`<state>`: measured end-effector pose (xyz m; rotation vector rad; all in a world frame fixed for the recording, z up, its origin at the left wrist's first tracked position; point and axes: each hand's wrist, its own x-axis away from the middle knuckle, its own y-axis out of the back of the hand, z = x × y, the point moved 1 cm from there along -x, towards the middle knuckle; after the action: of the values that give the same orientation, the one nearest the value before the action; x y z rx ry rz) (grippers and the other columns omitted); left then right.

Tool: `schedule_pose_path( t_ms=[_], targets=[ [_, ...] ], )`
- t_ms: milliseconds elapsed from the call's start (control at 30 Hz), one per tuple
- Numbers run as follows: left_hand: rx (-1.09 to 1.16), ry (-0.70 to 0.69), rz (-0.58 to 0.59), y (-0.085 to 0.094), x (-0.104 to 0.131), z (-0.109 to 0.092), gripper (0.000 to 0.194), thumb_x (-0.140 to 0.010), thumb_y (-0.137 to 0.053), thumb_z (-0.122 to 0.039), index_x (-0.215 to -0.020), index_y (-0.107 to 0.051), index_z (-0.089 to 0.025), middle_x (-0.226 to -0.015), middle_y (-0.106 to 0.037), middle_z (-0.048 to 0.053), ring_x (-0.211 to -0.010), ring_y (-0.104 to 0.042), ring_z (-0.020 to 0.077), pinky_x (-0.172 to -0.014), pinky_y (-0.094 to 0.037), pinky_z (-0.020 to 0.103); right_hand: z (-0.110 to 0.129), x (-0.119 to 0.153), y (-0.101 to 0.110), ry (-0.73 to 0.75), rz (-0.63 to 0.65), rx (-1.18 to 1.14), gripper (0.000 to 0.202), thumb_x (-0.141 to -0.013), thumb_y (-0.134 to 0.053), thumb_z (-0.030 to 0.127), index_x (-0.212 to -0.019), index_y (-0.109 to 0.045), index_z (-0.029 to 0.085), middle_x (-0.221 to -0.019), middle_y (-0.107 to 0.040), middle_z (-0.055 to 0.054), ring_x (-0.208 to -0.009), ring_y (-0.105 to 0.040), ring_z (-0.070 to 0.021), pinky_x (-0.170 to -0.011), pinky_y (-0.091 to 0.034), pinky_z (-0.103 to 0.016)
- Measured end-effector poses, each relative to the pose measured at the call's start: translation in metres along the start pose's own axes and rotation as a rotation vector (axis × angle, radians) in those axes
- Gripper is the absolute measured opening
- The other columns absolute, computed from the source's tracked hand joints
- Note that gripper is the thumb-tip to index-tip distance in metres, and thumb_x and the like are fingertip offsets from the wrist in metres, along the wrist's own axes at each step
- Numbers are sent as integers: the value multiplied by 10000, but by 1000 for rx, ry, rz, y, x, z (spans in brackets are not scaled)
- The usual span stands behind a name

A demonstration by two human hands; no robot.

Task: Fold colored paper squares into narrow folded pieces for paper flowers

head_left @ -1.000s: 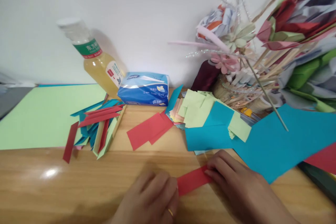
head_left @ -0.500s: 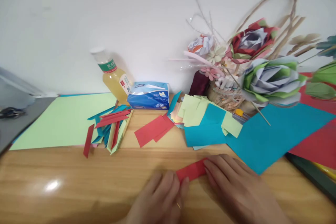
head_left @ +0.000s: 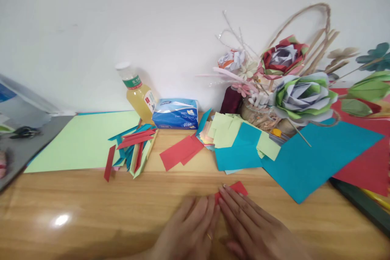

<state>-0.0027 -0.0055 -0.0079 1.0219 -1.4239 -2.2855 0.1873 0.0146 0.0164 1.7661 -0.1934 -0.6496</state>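
A narrow folded strip of red paper [head_left: 239, 188] lies on the wooden table close to me, mostly covered by my hands. My left hand [head_left: 195, 225] has its fingers curled together at the strip's left end, holding it down. Across the middle of the strip rests my right hand [head_left: 252, 223], fingers stretched out flat and pressing on it. The strip's right end sticks out beyond those fingers. Farther back lie two loose red paper pieces [head_left: 175, 154], partly overlapping. To their left sits a pile of folded red, teal and light green strips [head_left: 137, 150].
Behind stand a bottle of yellow drink [head_left: 140, 99] and a blue tissue pack [head_left: 175, 115]. Light green sheets [head_left: 76, 142] lie left. Small paper pieces [head_left: 225, 130], a teal sheet [head_left: 319, 158] and paper flowers [head_left: 304, 99] with a basket fill the right.
My right hand has slid left along the red strip from its right end, flattening over it, and that end now shows. My left hand stays at the left end. The camera view has shifted slightly.
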Motion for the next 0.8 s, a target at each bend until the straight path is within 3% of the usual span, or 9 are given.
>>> schedule_pose_path(
  t_ms=[133,400,633,800],
  targets=[
    [0,-9,-30,0,1,0,367,-905,-319,-142,-1031,-663,-157,-1096,-651,46,-1029,-494,184,-911,-314,337,-4,10,-4,46,32,79,390,-907,-412,270,-1203,-568,69,-1259,-556,-141,-1123,-557,-234,-844,-526,-317],
    [-10,-1,-43,6,7,-3,381,-882,-316,-108,-951,-690,-127,-1035,-675,71,-1034,-524,194,-1061,-203,381,-22,42,-5,-67,56,173,488,-891,-480,336,-1309,-465,85,-1374,-442,-121,-1215,-465,-270,-929,-462,-411],
    [-38,11,-61,12,14,-4,368,-855,-330,-88,-894,-696,-111,-984,-700,80,-972,-576,197,-1092,-168,393,-19,44,-11,-123,29,151,459,-896,-475,286,-1306,-462,79,-1367,-453,-122,-1223,-458,-258,-943,-450,-410],
    [-19,-30,-113,12,11,-4,357,-842,-332,-85,-868,-688,-77,-915,-710,110,-939,-602,217,-1052,-235,391,-6,30,-2,-135,42,55,554,-879,-499,303,-1362,-381,59,-1398,-392,-153,-1283,-375,-268,-987,-411,-424]
  ],
)
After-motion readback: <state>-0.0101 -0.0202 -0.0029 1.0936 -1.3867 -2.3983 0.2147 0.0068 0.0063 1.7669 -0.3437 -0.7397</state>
